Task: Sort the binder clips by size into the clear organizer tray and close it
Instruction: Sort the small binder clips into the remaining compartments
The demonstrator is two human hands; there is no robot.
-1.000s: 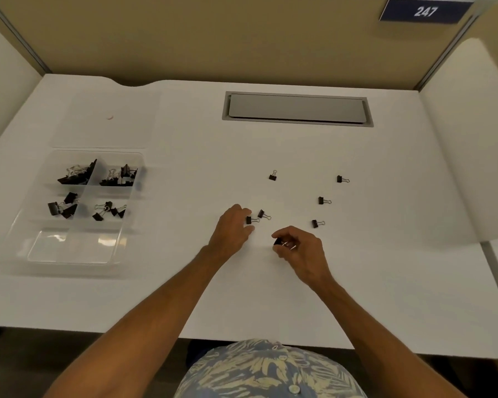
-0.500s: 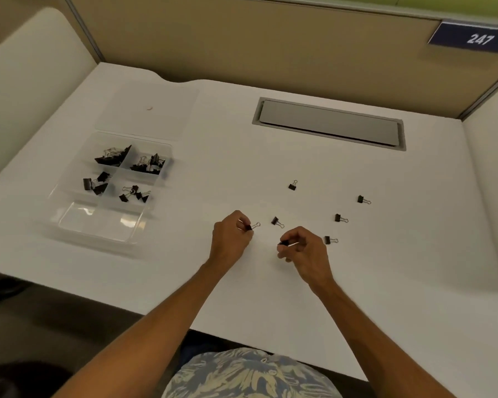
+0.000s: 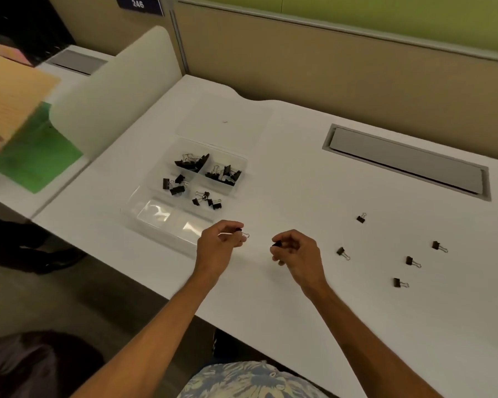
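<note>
The clear organizer tray [image 3: 144,206] lies open on the white desk, left of centre, its lid [image 3: 224,122] flat behind it. Black binder clips fill its back compartments by size; the front compartment holds none. My left hand [image 3: 217,244] pinches a small binder clip [image 3: 242,232] just off the tray's front right corner. My right hand [image 3: 298,251] is closed on another small clip [image 3: 276,243] a little to the right. Several small clips lie loose on the desk at the right, such as one [image 3: 342,252] near my right hand and one [image 3: 361,218] farther back.
A grey cable hatch [image 3: 406,160] is set into the desk at the back right. A white divider panel [image 3: 112,90] stands left of the desk. Beyond it a neighbouring desk holds green and orange paper [image 3: 26,133]. The desk's front edge runs just below my wrists.
Both hands lifted small clips off the desk and moved left toward the tray. My view swung left, so the tray now sits nearer centre.
</note>
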